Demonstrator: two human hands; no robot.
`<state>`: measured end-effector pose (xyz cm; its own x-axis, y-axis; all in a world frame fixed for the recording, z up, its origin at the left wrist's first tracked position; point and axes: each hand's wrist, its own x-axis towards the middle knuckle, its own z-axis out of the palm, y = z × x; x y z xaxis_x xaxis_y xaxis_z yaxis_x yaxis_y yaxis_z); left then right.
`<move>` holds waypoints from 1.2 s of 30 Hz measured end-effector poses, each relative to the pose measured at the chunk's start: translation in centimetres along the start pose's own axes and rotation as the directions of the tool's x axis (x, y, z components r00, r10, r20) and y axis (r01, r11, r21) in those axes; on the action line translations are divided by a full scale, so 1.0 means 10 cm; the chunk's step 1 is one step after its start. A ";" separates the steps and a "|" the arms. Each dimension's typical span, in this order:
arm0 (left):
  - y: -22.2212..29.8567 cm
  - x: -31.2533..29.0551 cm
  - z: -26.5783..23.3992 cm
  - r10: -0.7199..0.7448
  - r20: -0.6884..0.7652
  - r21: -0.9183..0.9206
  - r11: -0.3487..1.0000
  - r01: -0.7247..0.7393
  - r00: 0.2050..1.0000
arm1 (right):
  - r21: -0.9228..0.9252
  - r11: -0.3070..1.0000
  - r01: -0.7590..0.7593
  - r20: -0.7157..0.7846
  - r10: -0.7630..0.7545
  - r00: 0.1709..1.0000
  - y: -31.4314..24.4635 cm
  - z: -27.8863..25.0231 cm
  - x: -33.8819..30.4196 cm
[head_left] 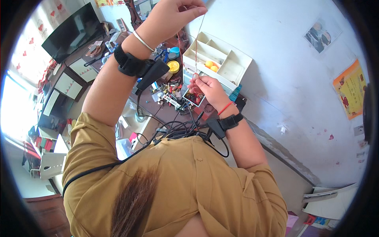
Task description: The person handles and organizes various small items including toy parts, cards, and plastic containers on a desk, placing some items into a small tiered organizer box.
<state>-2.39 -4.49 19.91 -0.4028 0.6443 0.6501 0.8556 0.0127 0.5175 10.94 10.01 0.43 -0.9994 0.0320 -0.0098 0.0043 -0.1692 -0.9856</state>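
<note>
Raised high at the top, my left hand (179, 14) has its fingertips pinched on a thin red cord (196, 47). The cord runs taut downward to my right hand (207, 90), whose thumb and fingers are closed on its lower end. A small red loop shows above the right fingertips. Another red strand hangs below my left hand. Just under my right hand is a small white-rimmed tray (194, 103) with dark and red bits in it. A white compartment box (241, 63) stands behind, holding orange-yellow balls (211, 66).
Small parts and tools (169, 96) clutter the dark table, with a yellow round tub (173, 66) and a blue lid (173, 51) behind. Black cables (181, 128) bunch against my chest. A wall (276, 79) rises at right; a black screen (73, 31) stands far left.
</note>
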 end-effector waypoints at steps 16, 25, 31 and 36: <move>-0.67 -0.04 -0.45 -0.204 0.079 0.191 0.964 0.186 0.976 | -0.106 0.991 -0.083 0.019 0.085 0.996 0.13 -0.23 0.64; -0.96 -0.20 -0.46 -0.272 0.116 0.066 0.962 0.266 0.955 | -0.130 0.991 -0.019 0.043 0.025 0.999 0.23 0.04 1.24; -0.75 -0.31 -0.42 -0.303 0.188 -0.102 0.940 0.325 0.934 | -0.563 0.800 0.210 0.155 -0.147 0.977 0.23 0.13 1.16; -0.62 -0.27 -0.28 -0.178 0.239 -0.207 0.951 0.230 0.954 | -0.161 0.983 0.086 0.302 -0.034 0.953 0.17 0.22 1.04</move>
<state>-7.52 -8.46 16.56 -0.4593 0.7956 0.3950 0.6539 0.0019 0.7565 0.51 7.89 -0.99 -0.9624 -0.2609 0.0752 -0.0766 -0.0047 -0.9970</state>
